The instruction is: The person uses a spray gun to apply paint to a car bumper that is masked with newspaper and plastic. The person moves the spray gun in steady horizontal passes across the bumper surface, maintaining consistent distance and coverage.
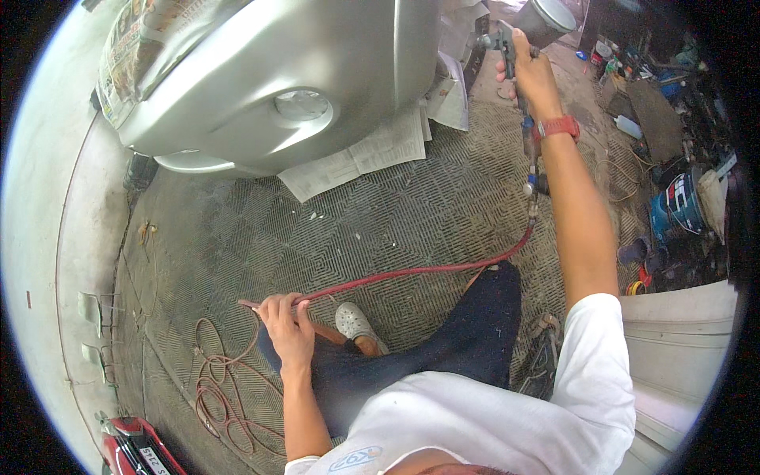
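The right hand (534, 75), at full reach, is curled round the grip of a spray gun (505, 51), its nozzle aimed to the left of that hand. A grey cylindrical cup (546, 20) sits just beyond the knuckles; whether it joins the gun I cannot tell. Below the right wrist, which wears a red watch (559, 127), a red air hose (412, 273) drops from the gun's fittings and sweeps across to the left hand (289, 324), which pinches it between thumb and bent fingers. Left of the right hand, and well beyond the left one, is a silver car bumper (237, 103) with newspaper sheets (356, 162) beneath its edge. A grey clog (352, 321) shows just right of the left hand, loose hose coils (226, 396) below and left of it
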Demonstrator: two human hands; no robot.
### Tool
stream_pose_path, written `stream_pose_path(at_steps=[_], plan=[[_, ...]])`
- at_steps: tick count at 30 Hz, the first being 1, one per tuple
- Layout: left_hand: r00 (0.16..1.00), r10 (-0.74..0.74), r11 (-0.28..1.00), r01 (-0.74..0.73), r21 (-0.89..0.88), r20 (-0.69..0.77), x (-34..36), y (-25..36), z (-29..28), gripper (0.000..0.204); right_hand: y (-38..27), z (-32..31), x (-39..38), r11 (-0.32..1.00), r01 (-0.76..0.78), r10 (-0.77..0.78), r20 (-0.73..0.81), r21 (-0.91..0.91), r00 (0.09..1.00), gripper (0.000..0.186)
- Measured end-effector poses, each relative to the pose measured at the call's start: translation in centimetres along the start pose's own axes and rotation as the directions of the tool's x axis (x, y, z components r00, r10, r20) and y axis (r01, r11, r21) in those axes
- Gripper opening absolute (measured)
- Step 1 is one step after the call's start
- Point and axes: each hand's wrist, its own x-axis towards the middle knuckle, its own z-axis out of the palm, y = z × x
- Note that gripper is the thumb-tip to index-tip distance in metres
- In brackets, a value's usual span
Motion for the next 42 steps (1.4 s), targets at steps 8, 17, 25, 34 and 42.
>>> stream_pose_path(at_steps=[8, 17, 25, 34, 42], plan=[[1.0, -0.004, 0.998, 0.005, 0.064, -0.016, -0.4, -0.8, -0.1, 0.017, -5.6, 3.8, -13.4, 0.992, -0.008, -0.045, 0.408, 0.126, 0.912, 0.067], [0.999, 0.042, 0.995, -0.04, 0.09, -0.023, 0.1, -0.2, -0.1, 0.019, -8.2, 4.3, -12.9, 0.981, -0.018, -0.093, 0.552, 0.192, 0.829, 0.068], [1.0, 0.001, 0.997, 0.001, 0.071, -0.028, -0.7, 0.1, -0.3, 0.019, -3.5, -0.7, 1.9, 0.995, -0.005, -0.009, 0.136, 0.099, 0.991, 0.072], [0.999, -0.036, 0.998, 0.038, 0.052, -0.038, -0.9, 0.8, -0.3, 0.017, -3.9, -1.0, 9.3, 0.992, 0.078, -0.087, -0.094, -0.095, 0.992, 0.073], [1.0, -0.014, 0.996, 0.015, 0.086, -0.014, -0.7, 0.1, -0.6, 0.019, -9.7, 2.2, -6.7, 0.985, 0.111, -0.146, 0.302, 0.13, 0.942, 0.065]])
